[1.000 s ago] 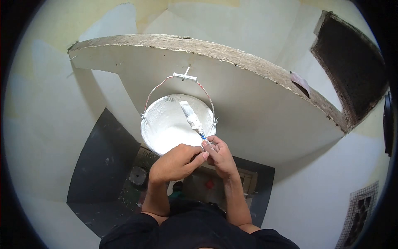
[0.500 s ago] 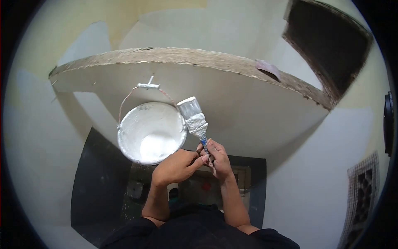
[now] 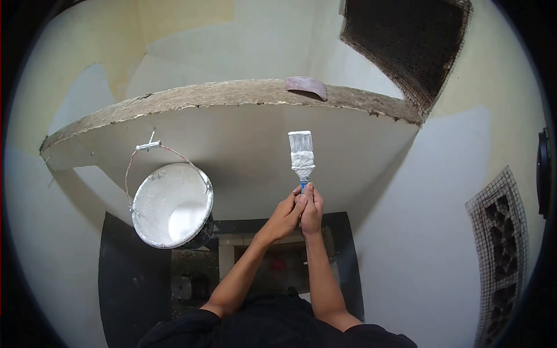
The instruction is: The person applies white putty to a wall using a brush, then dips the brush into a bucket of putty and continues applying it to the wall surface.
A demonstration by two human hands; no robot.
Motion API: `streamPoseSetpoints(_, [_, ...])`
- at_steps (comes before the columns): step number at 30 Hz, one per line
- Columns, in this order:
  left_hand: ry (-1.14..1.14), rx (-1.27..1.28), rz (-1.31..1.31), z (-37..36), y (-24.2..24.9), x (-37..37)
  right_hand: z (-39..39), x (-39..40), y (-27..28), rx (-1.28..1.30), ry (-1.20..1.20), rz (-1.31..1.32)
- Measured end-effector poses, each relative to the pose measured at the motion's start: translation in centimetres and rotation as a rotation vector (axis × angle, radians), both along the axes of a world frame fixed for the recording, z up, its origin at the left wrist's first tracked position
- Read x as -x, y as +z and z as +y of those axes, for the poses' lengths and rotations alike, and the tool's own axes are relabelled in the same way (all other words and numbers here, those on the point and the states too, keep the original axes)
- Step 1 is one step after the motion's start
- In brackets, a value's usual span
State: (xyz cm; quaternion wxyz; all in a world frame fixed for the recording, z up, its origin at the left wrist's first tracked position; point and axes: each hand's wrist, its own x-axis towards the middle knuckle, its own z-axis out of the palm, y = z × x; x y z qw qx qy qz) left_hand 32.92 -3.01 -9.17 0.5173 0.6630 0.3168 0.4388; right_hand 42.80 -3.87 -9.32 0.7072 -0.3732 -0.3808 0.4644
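Near the centre of the frame, both hands were pressed together around the lower end of a paintbrush (image 3: pixel 301 159). The left hand (image 3: pixel 285 213) came up from the lower middle of the picture with its fingers curled closed on the blue handle, and the right hand (image 3: pixel 312 210) lay against it from the right side, also closed on the handle, so that the two palms met with the handle between them. The paintbrush stood nearly upright above the hands, its bristles uppermost and coated thick with white paint, set against the pale underside of a slab (image 3: pixel 243 139) that spanned the frame from the left edge to the upper right.

To the left of the hands, well apart from the paintbrush, a bucket (image 3: pixel 171 204) hung by its wire handle (image 3: pixel 152 152) from a small hook on the face of the slab. The bucket was tilted toward the camera and showed a pool of white paint in its bottom, its inner wall smeared white all round. On the rough top edge of the slab, above and a little right of the brush, lay a scrap of sandpaper (image 3: pixel 306 87), brownish and curled.

A dark mesh-covered opening (image 3: pixel 406 40) filled the upper right of the frame, and a patterned vent block (image 3: pixel 505 232) sat in the wall at the right edge. Below the hands, the person's dark sleeves and shirt filled the bottom middle of the frame, with a dark floor area behind the arms.
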Motion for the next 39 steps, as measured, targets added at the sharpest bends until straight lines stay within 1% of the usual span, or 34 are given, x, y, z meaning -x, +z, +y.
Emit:
streamPoseSetpoints(3, [-0.013, 0.171, 0.075, -0.3, 1.6, 0.0, 0.7, -0.7, -1.6, -0.056, 0.070, 0.069])
streamPoseSetpoints(5, [0.040, 0.125, 0.027, 0.3, 0.0, -0.2, 1.4, -0.6, -2.7, -0.079, 0.084, 0.082])
streamPoseSetpoints(10, [0.111, 0.052, 0.002, 0.9, 0.0, 0.1, 2.7, 0.6, -3.1, -0.085, 0.036, 0.030])
streamPoseSetpoints(13, [0.154, 0.001, -0.025, 1.7, -0.4, 0.0, 3.5, 0.7, -3.0, -0.086, -0.029, -0.126])
streamPoseSetpoints(16, [0.181, -0.026, -0.050, 2.4, -0.1, -0.1, 4.1, 0.7, -2.1, -0.082, -0.030, -0.174])
streamPoseSetpoints(19, [0.197, -0.054, -0.060, 3.1, 0.5, -0.2, 5.3, 1.0, -1.6, -0.142, -0.088, -0.223])
streamPoseSetpoints(28, [0.197, -0.072, -0.054, 4.8, 2.4, 0.0, 6.9, 1.5, 0.4, -0.109, -0.037, -0.075])
streamPoseSetpoints(33, [0.200, -0.085, -0.036, 5.7, 2.3, -0.1, 7.6, 1.5, 0.5, -0.109, -0.049, -0.085])
streamPoseSetpoints(39, [0.182, -0.047, -0.003, 5.8, 1.3, 0.0, 7.7, 1.5, -1.1, -0.081, -0.094, -0.122])
